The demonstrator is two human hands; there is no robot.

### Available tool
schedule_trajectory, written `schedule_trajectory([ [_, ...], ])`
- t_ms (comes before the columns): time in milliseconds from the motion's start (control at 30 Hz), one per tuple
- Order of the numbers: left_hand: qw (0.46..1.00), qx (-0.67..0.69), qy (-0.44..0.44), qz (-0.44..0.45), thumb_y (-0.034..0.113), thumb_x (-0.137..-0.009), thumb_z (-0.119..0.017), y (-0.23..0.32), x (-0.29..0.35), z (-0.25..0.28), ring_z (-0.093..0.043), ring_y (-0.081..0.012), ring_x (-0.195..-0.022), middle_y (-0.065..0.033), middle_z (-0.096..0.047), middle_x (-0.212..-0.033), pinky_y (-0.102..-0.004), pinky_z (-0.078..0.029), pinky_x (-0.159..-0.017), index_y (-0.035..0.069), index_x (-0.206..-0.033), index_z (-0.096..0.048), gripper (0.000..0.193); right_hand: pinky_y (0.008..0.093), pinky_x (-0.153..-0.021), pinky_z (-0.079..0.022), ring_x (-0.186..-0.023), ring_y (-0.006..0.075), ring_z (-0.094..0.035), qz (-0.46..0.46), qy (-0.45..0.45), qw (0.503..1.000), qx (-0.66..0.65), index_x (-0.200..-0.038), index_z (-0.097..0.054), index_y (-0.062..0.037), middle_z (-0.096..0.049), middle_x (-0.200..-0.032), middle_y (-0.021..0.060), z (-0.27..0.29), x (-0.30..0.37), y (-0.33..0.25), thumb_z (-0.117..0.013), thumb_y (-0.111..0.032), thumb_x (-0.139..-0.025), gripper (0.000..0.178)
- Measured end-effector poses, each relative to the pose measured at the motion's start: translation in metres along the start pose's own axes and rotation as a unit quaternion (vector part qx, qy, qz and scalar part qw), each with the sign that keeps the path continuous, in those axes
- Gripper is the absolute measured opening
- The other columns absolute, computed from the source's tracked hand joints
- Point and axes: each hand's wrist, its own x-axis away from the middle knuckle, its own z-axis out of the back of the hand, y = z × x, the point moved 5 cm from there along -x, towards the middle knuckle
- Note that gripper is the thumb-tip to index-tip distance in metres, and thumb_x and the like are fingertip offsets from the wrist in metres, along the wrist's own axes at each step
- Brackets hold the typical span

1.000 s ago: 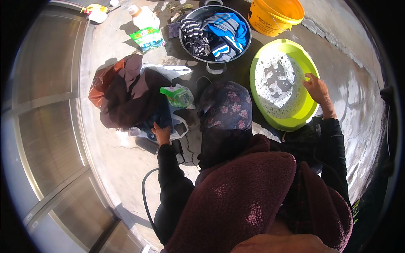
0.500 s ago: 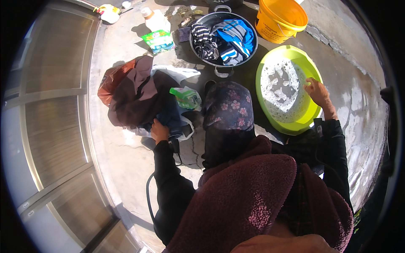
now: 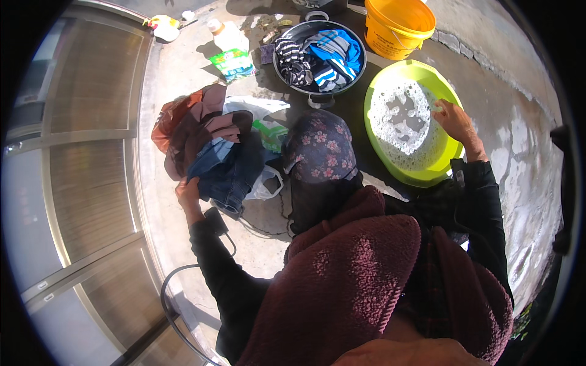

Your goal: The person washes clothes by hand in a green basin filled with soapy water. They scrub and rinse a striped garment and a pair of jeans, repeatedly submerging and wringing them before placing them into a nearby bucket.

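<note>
Jeans (image 3: 235, 177) shift left, clasped by our left hand (image 3: 188, 192); our right hand (image 3: 456, 124) curls over suds (image 3: 393, 145). Pot (image 3: 323, 93) loaded — jeans remain.

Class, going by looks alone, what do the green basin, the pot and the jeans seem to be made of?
Green basin: probably plastic, smooth, slightly glossy; its even, bright colour suggests it.
Pot: likely metal, grey with a dull sheen along its thin rim; which metal is unclear.
Jeans: apparently denim, matte; uneven blue cloth in soft folds.
</note>
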Motion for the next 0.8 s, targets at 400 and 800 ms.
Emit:
schedule_trajectory([
  [400,0.9,0.402,0.151,-0.066,0.018,-0.083,-0.063,0.166,0.087,0.149,-0.064,-0.0267,-0.097,-0.0155,-0.066,-0.103,-0.0364,-0.051,-0.086,-0.006,-0.107,-0.062,0.034,0.04,-0.08,-0.051,-0.087,0.0334,-0.067,0.027,-0.008,0.999,-0.021,-0.118,-0.062,-0.0008,-0.069,-0.092,0.0197,0.018,0.001,-0.001,-0.063,-0.028,-0.086,0.042],
  [800,0.729,0.554,-0.008,-0.403,0.008,-0.089,-0.05,0.386,0.125,0.191,-0.049,-0.0159,-0.057,-0.0142,-0.061,-0.083,-0.0279,-0.048,-0.059,-0.008,-0.091,-0.062,0.02,0.0413,-0.08,-0.05,-0.09,0.0335,-0.065,0.029,0.032,0.997,-0.065,-0.118,-0.061,-0.0043,-0.068,-0.092,0.0166,0.037,0.014,0.011,-0.064,-0.029,-0.086,0.04],
])
